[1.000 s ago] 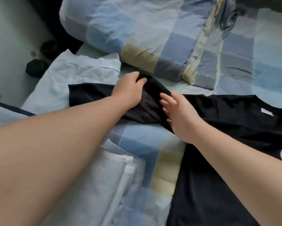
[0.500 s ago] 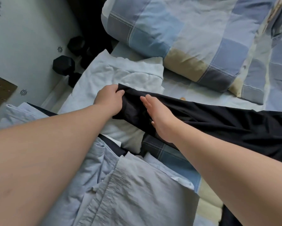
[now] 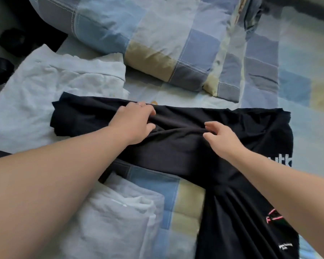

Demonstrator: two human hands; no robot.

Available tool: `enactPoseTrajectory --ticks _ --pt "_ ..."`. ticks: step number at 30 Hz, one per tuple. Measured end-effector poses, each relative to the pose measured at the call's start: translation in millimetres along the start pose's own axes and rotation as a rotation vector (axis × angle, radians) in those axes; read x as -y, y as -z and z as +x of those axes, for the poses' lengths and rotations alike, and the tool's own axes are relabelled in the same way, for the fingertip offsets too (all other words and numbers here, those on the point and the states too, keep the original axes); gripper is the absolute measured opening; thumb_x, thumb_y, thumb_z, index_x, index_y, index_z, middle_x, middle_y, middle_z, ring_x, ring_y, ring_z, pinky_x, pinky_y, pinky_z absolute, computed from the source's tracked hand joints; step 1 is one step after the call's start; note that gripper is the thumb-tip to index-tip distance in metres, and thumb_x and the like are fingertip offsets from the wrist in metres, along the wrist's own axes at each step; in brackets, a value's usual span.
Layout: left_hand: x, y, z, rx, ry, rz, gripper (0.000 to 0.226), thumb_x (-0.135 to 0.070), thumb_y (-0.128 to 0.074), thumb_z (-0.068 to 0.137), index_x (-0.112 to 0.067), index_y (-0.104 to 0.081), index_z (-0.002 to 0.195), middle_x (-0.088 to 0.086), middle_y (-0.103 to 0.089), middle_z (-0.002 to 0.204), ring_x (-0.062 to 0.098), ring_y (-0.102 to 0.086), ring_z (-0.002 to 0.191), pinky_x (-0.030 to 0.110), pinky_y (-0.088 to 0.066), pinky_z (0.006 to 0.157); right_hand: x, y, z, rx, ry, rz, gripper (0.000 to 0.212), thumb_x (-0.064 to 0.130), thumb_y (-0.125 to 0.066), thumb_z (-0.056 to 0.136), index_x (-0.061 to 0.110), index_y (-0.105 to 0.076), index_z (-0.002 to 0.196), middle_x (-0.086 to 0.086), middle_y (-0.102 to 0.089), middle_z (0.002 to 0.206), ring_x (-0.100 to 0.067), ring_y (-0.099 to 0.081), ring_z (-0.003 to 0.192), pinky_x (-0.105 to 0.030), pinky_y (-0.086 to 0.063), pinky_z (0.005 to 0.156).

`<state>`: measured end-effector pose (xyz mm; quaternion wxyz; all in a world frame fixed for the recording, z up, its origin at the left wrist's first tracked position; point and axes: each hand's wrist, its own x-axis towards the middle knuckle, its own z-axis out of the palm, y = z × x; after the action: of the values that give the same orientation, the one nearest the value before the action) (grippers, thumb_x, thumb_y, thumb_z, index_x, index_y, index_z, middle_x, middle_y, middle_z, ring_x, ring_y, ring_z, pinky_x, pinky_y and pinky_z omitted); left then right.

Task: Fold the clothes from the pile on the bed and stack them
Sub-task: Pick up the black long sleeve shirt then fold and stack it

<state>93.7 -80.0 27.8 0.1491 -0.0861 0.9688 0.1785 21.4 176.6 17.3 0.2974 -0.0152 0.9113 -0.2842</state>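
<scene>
A black T-shirt [image 3: 223,152] lies across the bed, its folded part stretching left to right and its body with printed logos running down to the lower right. My left hand [image 3: 136,122] grips a raised fold of the shirt near its left half, fingers curled into the cloth. My right hand [image 3: 219,137] pinches the same fold a little to the right. The shirt's left end overlaps a white garment [image 3: 45,94] spread flat at the left. Another pale folded garment [image 3: 120,217] lies at the bottom, partly under my left arm.
A checked blue, grey and tan pillow [image 3: 138,34] lies at the top, on a bedsheet [image 3: 307,94] of the same pattern. Dark objects [image 3: 11,40] sit on the floor beyond the bed's left edge.
Both hands have moved rightward along the black shirt from its left end toward its middle. My right hand, flat before, now pinches the fold. The view has swung back right.
</scene>
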Motion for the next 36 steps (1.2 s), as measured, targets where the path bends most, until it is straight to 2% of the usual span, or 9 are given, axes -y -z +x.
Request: enactPoseTrajectory --ticks 3,6,14,19,22,24,27,30,36 --pt "-25 -32 27 0.113 -0.045 0.115 0.043 -0.043 -0.051 0.1 -0.028 -0.048 0.141 0.001 -0.049 0.145 0.027 -0.046 0.131 0.043 -0.037 0.106 -35 16 20 -0.074 0.034 -0.272 0.053 0.031 -0.055 0.096 0.033 -0.044 0.148 0.005 -0.054 0.143 -0.024 -0.047 0.134 -0.044 -0.036 0.112" --pt "-29 -54 45 0.205 0.019 0.222 0.036 -0.042 -0.041 0.105 -0.027 -0.05 0.136 0.003 -0.05 0.14 0.03 -0.048 0.128 0.044 -0.036 0.101 -49 16 46 -0.026 0.132 -0.451 0.054 0.039 -0.054 0.098 0.037 -0.039 0.15 0.012 -0.04 0.155 -0.02 -0.023 0.15 -0.05 -0.019 0.119" --pt "-2 -62 53 0.235 -0.019 0.18 0.032 -0.057 -0.047 0.098 -0.026 -0.054 0.1 -0.003 -0.059 0.101 0.022 -0.053 0.093 0.036 -0.04 0.077 -64 9 70 0.011 0.227 -0.65 0.034 0.049 -0.056 0.096 0.03 -0.057 0.124 0.003 -0.06 0.117 -0.025 -0.055 0.116 -0.043 -0.027 0.105" --pt "4 -47 42 0.047 -0.081 0.187 0.026 -0.054 -0.044 0.1 -0.033 -0.051 0.088 -0.004 -0.06 0.089 0.027 -0.06 0.093 0.036 -0.04 0.067 -62 24 59 -0.076 0.197 -0.347 0.009 0.037 -0.062 0.095 0.029 -0.064 0.098 0.008 -0.059 0.098 -0.02 -0.055 0.099 -0.039 -0.033 0.097" --pt "2 -37 43 -0.22 -0.018 0.188 0.032 -0.053 -0.039 0.103 -0.026 -0.053 0.093 0.003 -0.066 0.091 0.034 -0.061 0.088 0.037 -0.034 0.062 -56 30 54 -0.318 0.243 -0.108 0.006 0.03 -0.061 0.096 0.027 -0.066 0.097 0.014 -0.058 0.079 -0.016 -0.055 0.085 -0.044 -0.042 0.1" --pt "0 -31 52 -0.298 0.039 0.182 0.035 -0.052 -0.036 0.104 -0.022 -0.053 0.097 0.008 -0.064 0.088 0.035 -0.055 0.079 0.036 -0.031 0.061 -46 27 59 -0.354 0.195 -0.07 0.011 0.03 -0.057 0.099 0.026 -0.066 0.103 0.013 -0.062 0.08 -0.022 -0.059 0.091 -0.046 -0.042 0.102" --pt "1 -33 63 -0.278 0.096 0.177 0.037 -0.051 -0.036 0.105 -0.018 -0.052 0.099 0.01 -0.052 0.076 0.032 -0.043 0.072 0.037 -0.031 0.063 -33 16 72 -0.275 0.11 -0.204 0.017 0.03 -0.051 0.101 0.024 -0.064 0.11 -0.003 -0.068 0.106 -0.032 -0.056 0.109 -0.043 -0.037 0.101" --pt "14 -36 70 -0.236 0.114 0.143 0.038 -0.051 -0.037 0.104 -0.017 -0.053 0.096 0.003 -0.043 0.069 0.032 -0.043 0.072 0.037 -0.034 0.064 -29 11 81 -0.343 0.117 -0.259 0.016 0.027 -0.047 0.101 0.022 -0.062 0.106 -0.005 -0.068 0.103 -0.032 -0.056 0.106 -0.038 -0.029 0.093" --pt "42 -30 77 -0.17 0.147 0.124 0.046 -0.06 -0.033 0.101 -0.019 -0.053 0.094 0.011 -0.061 0.088 0.031 -0.049 0.08 0.039 -0.038 0.067 -26 -1 93 -0.403 0.072 -0.299 0.017 0.025 -0.047 0.1 0.026 -0.06 0.111 0.001 -0.063 0.105 -0.026 -0.055 0.112 -0.037 -0.024 0.097"
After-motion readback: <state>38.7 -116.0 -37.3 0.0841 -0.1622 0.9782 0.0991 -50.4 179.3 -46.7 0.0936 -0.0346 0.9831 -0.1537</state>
